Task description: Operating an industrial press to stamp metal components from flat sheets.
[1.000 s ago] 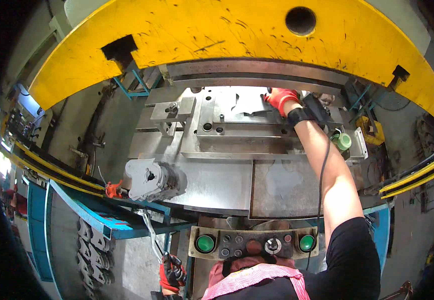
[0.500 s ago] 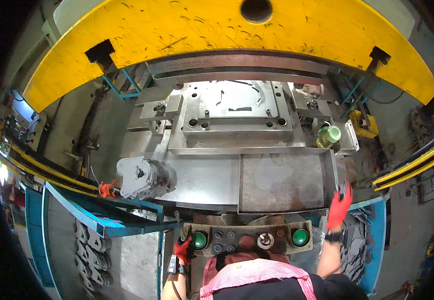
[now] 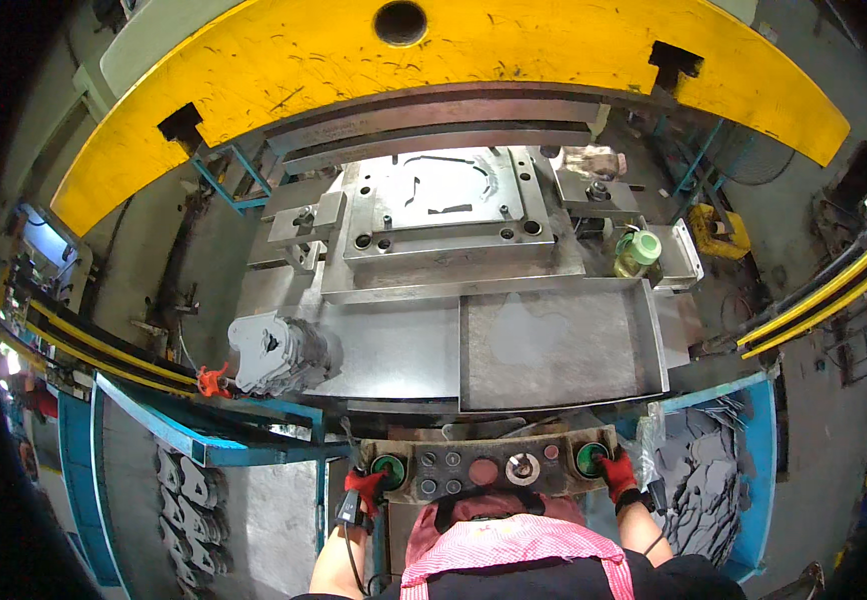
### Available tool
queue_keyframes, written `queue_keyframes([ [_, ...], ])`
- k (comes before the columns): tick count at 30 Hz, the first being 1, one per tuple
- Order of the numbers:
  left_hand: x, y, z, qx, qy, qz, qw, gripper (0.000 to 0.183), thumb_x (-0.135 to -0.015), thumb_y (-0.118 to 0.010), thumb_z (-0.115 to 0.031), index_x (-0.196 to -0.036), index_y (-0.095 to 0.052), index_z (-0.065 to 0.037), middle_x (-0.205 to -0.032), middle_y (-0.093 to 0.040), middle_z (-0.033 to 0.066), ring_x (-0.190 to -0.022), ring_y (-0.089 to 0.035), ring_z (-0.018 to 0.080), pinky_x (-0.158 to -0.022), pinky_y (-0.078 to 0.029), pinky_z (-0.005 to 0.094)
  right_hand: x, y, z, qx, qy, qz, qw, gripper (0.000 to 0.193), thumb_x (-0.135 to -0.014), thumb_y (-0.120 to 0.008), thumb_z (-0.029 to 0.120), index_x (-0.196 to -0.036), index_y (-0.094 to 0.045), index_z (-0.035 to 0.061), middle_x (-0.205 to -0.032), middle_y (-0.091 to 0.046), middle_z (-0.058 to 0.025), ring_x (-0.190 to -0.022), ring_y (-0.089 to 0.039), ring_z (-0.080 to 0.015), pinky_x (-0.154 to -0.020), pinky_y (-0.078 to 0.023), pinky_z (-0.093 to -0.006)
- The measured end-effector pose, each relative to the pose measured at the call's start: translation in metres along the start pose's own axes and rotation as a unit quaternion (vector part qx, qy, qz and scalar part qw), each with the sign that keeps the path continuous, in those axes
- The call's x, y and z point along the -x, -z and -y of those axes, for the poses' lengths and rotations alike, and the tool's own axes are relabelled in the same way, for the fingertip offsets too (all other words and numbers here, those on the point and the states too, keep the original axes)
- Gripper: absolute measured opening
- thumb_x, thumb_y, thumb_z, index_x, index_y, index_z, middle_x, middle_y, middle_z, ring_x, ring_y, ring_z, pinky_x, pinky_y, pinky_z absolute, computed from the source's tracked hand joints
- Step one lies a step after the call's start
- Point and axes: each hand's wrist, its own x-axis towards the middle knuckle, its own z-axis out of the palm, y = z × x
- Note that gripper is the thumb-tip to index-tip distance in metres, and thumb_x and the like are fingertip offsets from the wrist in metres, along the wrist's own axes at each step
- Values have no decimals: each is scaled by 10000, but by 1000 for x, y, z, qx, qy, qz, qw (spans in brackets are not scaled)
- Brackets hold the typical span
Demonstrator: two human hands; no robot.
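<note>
Fingers (image 3: pixel 380 481) of left hand (image 3: pixel 365 488) and right hand (image 3: pixel 618 474), half-open, empty, touch round green buttons (image 3: pixel 389 464); scuffed metal tray (image 3: pixel 599 345) beyond.

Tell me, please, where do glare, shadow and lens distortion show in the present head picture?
Head view: glare whitens the die; head view: a shadow lies right of the stack; head view: the beam looks bowed, the picture's corners black.
</note>
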Motion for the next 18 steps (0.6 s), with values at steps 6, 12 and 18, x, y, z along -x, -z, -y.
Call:
queue_keyframes([
  [6, 8, -2, -5, -15, 85, -11, 996, 529, -563, -788, -173, -1036, -592, -39, -930, -641, 96, -794, -617, 174, -676, -506, 307, 1, 1, 3, 64, 31, -12, 997, 450, -712, -630, 53, -1142, -503, 13, -1035, -589, -89, -927, -556, -190, -810, -438, -303],
  [12, -37, 9, 29, -98, 38, -4, 994, 599, -569, -791, -198, -1104, -567, -51, -1036, -617, 74, -938, -585, 167, -800, -472, 286, -10, 2, -11, 96, 31, -8, 995, 488, -717, -646, 68, -1165, -467, -7, -1044, -580, -103, -920, -556, -194, -806, -443, -300],
  [18, -25, 8, 20, -68, 12, -4, 998, 593, -573, -793, -215, -1095, -571, -42, -998, -629, 71, -902, -597, 171, -788, -474, 297, -4, 4, -2, 46, 3, -1, 999, 527, -713, -668, 89, -1178, -445, -19, -1059, -573, -110, -920, -557, -192, -807, -445, -302],
])
